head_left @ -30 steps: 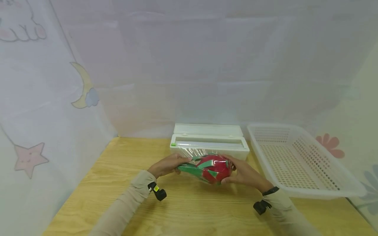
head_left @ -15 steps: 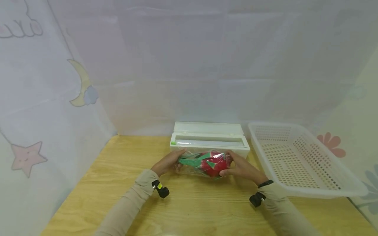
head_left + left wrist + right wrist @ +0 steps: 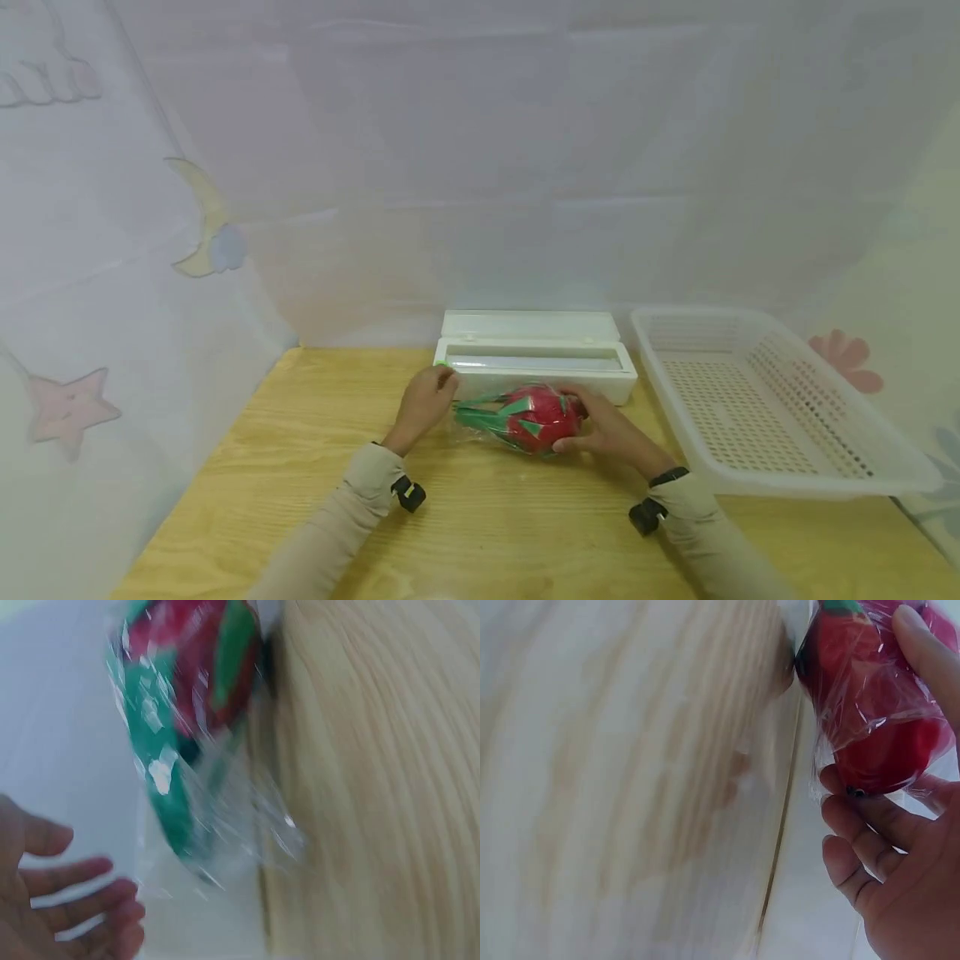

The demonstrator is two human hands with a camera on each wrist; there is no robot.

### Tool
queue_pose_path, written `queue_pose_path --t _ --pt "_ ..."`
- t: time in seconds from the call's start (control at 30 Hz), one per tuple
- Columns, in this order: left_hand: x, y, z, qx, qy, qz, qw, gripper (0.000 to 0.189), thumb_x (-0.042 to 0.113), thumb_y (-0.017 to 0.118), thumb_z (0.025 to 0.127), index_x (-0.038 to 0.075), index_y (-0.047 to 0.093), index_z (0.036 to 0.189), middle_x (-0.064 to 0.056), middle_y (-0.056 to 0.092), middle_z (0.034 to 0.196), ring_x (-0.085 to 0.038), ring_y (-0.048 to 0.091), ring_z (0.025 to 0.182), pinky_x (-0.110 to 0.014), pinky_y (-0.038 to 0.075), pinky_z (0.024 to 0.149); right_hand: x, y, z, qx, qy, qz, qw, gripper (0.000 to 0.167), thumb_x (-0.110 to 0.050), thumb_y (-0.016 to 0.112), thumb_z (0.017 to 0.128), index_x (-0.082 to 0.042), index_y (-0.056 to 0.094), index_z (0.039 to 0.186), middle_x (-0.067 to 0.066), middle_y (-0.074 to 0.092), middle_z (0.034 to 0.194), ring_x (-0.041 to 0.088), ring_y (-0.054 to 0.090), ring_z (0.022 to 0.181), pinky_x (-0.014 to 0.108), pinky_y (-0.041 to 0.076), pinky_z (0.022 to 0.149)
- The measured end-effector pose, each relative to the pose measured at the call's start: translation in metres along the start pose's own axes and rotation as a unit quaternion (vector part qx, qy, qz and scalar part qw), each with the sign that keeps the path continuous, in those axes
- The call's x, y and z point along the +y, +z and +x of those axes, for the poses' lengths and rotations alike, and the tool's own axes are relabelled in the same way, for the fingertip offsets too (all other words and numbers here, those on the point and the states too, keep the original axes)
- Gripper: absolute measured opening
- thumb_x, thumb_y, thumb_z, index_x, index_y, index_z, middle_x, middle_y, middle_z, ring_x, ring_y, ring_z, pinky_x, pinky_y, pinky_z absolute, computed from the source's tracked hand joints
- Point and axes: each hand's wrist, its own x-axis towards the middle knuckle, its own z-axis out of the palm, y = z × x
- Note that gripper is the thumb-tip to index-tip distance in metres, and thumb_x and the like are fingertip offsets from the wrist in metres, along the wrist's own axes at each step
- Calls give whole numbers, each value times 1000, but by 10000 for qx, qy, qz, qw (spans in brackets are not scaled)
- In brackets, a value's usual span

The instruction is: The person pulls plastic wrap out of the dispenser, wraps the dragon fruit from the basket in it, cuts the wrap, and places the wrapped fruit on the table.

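A red dragon fruit [image 3: 551, 419] with green leaf-like scales is wrapped in clear cling film [image 3: 225, 817]. My right hand [image 3: 611, 433] holds its rounded right end, thumb in front and fingers behind. In the right wrist view the fingers curl round the wrapped fruit [image 3: 877, 727]. My left hand [image 3: 426, 407] is beside the fruit's green tip, near the left end of the white cling film dispenser [image 3: 615, 387]. In the left wrist view the fingers [image 3: 97, 907] are loosely bent, hold nothing and are apart from the film. Close to those fingertips is the dispenser's green slider [image 3: 442, 363].
The dispenser's lid [image 3: 532, 324] stands raised at the back, with a pale roll [image 3: 536, 363] inside. A white perforated plastic basket [image 3: 825, 482] stands to the right on the wooden table [image 3: 495, 533]. A pale printed curtain [image 3: 480, 167] rises behind the table.
My left hand has let go of the wrapped tip and moved up and left toward the dispenser's left end. The dragon fruit, still in my right hand, has come away from the roll's film.
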Motion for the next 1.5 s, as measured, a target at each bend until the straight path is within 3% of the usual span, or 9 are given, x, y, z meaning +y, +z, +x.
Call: queue_pose_path --t 0.1,0.17,0.3,0.47,0.63,0.8,1.0,1.27,1.5 --pt "20 6 1 -298 998 298 9941 27 13 53 104 -5 66 119 -17 68 115 -32 63 107 -49 51 91 -1 1 -2 65 41 -76 9999 90 -35 88 76 -5 41 146 15 56 130 29 57 109 53 47 92" --pt "29 11 2 -633 1346 338 9883 29 13 52 105 -6 64 123 -18 67 120 -34 61 112 -50 49 95 -3 2 -3 94 26 -164 9998 90 -36 88 76 -5 41 146 15 57 131 31 57 112 54 47 94" --pt "35 18 3 -1122 1643 303 9795 30 15 51 106 -4 64 124 -17 67 122 -32 61 116 -47 48 99 -5 2 -2 74 -90 -170 9998 88 -37 88 77 -6 43 146 14 57 133 31 57 114 52 49 93" --pt "34 23 2 -1549 1518 120 9761 32 24 48 108 2 66 123 -11 68 122 -25 61 118 -42 48 100 -11 0 1 88 -267 -257 9993 89 -36 89 75 -6 45 146 14 58 134 28 59 111 47 52 88" --pt "31 13 2 -1512 1373 240 9786 36 22 47 108 -2 62 130 -15 64 130 -30 57 123 -46 46 102 -21 -4 -1 83 -81 -565 9983 92 -39 90 71 -3 48 144 17 59 130 35 56 111 53 51 87" --pt "27 -8 7 -1302 1537 429 9786 35 20 52 106 -3 61 131 -17 62 132 -33 56 124 -49 45 103 -32 -13 -3 -124 75 -1022 9947 94 -48 88 71 -2 50 143 20 56 130 41 51 117 61 49 89" --pt "10 -32 17 -814 1752 708 9786 30 15 63 100 -3 65 124 -16 65 124 -34 59 115 -49 48 98 -51 -40 8 -425 -61 -1739 9838 82 -57 74 83 -4 53 143 22 57 134 45 52 122 64 44 95" --pt "-14 -50 35 -638 1572 1004 9804 33 21 70 95 0 67 121 -17 63 127 -37 52 123 -54 40 105 -87 -60 51 8 -606 -2491 9666 60 -51 72 88 -9 67 130 16 65 114 35 59 103 53 51 85" --pt "-32 -46 43 -554 1622 1423 9749 40 27 79 88 2 70 118 -25 57 132 -42 48 123 -61 37 103 -108 -52 105 -270 -1020 -2267 9682 31 -26 73 93 -5 73 117 7 69 98 27 62 92 46 52 85"
